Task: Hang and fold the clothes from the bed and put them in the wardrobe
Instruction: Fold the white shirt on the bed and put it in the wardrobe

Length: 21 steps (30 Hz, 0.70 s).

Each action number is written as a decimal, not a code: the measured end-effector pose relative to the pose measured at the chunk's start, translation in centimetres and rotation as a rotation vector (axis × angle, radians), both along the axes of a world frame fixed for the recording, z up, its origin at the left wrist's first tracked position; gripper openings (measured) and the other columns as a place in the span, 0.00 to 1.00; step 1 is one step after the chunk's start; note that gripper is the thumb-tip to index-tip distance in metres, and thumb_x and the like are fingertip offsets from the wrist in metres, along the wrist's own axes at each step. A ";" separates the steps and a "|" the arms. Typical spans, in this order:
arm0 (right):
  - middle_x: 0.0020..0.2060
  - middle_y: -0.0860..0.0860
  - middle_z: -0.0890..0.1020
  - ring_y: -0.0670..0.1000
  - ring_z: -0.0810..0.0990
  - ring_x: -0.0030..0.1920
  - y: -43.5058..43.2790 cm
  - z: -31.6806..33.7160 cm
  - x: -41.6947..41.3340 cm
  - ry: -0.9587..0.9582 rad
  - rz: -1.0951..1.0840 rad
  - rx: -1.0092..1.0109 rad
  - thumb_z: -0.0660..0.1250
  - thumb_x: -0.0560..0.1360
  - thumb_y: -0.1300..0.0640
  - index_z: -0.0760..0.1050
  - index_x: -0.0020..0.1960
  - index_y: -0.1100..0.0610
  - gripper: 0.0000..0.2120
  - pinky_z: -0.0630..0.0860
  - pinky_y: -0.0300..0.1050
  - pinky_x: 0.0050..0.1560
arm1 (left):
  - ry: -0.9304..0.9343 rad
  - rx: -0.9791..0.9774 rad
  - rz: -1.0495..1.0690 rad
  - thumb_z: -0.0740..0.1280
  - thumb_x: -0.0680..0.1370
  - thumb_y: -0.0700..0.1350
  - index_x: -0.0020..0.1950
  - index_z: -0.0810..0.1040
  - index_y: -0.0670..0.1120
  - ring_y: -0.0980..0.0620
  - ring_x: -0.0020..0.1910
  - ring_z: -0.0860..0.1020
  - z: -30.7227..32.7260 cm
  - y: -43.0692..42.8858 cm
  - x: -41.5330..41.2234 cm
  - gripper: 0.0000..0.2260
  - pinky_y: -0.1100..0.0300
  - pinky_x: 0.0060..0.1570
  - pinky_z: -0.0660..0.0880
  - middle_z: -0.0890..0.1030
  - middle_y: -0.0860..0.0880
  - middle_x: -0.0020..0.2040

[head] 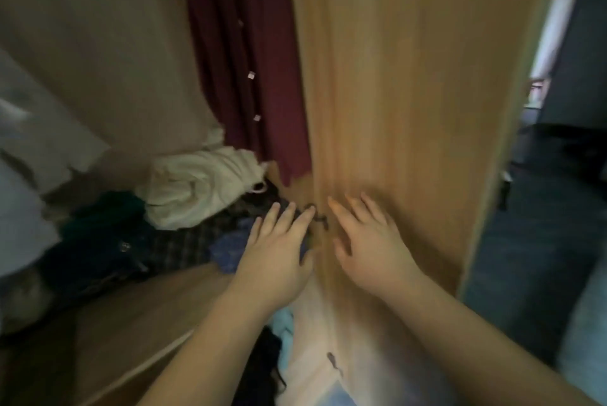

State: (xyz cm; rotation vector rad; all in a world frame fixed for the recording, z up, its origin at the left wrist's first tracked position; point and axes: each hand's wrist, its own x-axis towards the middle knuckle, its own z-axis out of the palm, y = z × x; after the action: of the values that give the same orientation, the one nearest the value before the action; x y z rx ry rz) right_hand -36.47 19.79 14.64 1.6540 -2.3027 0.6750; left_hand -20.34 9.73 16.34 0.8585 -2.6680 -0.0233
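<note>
I look into an open wardrobe. A dark red garment (249,54) with small white buttons hangs inside it, next to the wooden door (410,77). On the wardrobe floor lies a heap of clothes: a cream bundle (200,185), dark green cloth (108,215), a dark plaid piece (184,244) and a blue piece (230,248). My left hand (279,248) reaches out over the heap with fingers spread and nothing in it. My right hand (368,241) is open too, fingers apart, close to the door's inner edge.
White cloth (29,149) hangs at the left edge. A wooden ledge (138,317) runs along the wardrobe's front. Light blue cloth (285,330) and something dark lie below my arms. To the right of the door is a dim room with a blue floor (542,274).
</note>
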 end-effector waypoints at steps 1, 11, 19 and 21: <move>0.76 0.50 0.62 0.55 0.54 0.78 3.2 -1.4 -1.2 0.006 -0.041 0.039 0.59 0.76 0.45 0.52 0.78 0.44 0.33 0.58 0.57 0.75 | -0.008 0.014 -0.039 0.58 0.79 0.54 0.79 0.48 0.60 0.51 0.80 0.44 -1.3 2.3 -1.6 0.31 0.49 0.77 0.44 0.51 0.53 0.81; 0.79 0.51 0.57 0.56 0.54 0.78 41.7 -12.6 -9.9 -0.148 -0.513 0.302 0.56 0.77 0.43 0.52 0.79 0.45 0.33 0.59 0.54 0.74 | -0.186 0.189 -0.456 0.58 0.79 0.57 0.81 0.49 0.57 0.46 0.80 0.49 -12.6 31.7 -16.0 0.32 0.48 0.77 0.51 0.53 0.49 0.81; 0.79 0.52 0.58 0.55 0.53 0.78 67.2 -18.4 -8.8 -0.359 -0.926 0.399 0.59 0.77 0.45 0.54 0.79 0.47 0.33 0.56 0.55 0.75 | -0.398 0.321 -0.807 0.59 0.81 0.55 0.81 0.53 0.53 0.46 0.79 0.54 -19.5 53.1 -23.5 0.29 0.51 0.76 0.54 0.56 0.47 0.81; 0.79 0.53 0.58 0.55 0.54 0.78 71.6 -19.2 -7.9 -0.392 -0.990 0.423 0.59 0.77 0.46 0.54 0.80 0.49 0.33 0.56 0.55 0.76 | -0.462 0.317 -0.875 0.60 0.81 0.55 0.81 0.54 0.52 0.46 0.79 0.55 -20.5 57.1 -24.4 0.30 0.52 0.76 0.54 0.57 0.47 0.80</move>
State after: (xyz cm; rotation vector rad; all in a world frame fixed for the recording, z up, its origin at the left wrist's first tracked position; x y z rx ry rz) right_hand -44.42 91.35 -4.55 0.2800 -3.2280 0.2858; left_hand -44.72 66.84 -4.20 -0.3475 -3.3034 -0.5171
